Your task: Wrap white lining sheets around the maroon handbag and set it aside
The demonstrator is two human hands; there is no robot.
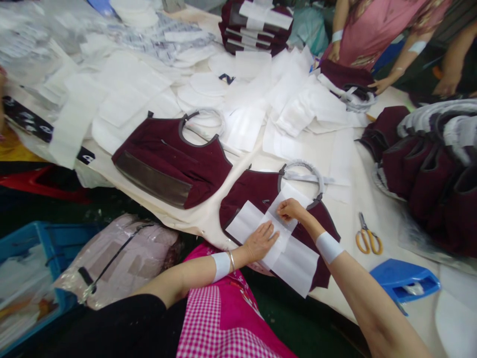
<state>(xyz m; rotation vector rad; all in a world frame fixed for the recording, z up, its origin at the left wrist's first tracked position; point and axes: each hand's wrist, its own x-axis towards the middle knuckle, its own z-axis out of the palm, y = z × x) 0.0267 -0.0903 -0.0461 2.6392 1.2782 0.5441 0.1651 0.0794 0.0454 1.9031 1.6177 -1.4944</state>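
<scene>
A maroon handbag [249, 186] with dark trim and a wrapped ring handle [316, 174] lies flat before me at the table's edge. Two white paper sheets cross over it: one lengthwise sheet [301, 266] and one crossing sheet [292, 196]. My left hand [262, 241] rests flat on the paper where they overlap, fingers stretched out. Just above it, my right hand [291, 209] is closed in a pinch over the crossing sheet; what its fingertips hold is hidden. A second maroon handbag [179, 149] lies to the left, apart from both hands.
Scissors [368, 238] and a blue plastic tape dispenser [404, 282] lie right. Several maroon bags [428, 164] are piled beyond. White sheets [126, 84] cover the table's back; more wrapped bags [257, 25] are stacked there. A co-worker's hands [382, 85] hold another bag. A blue crate [40, 228] stands lower left.
</scene>
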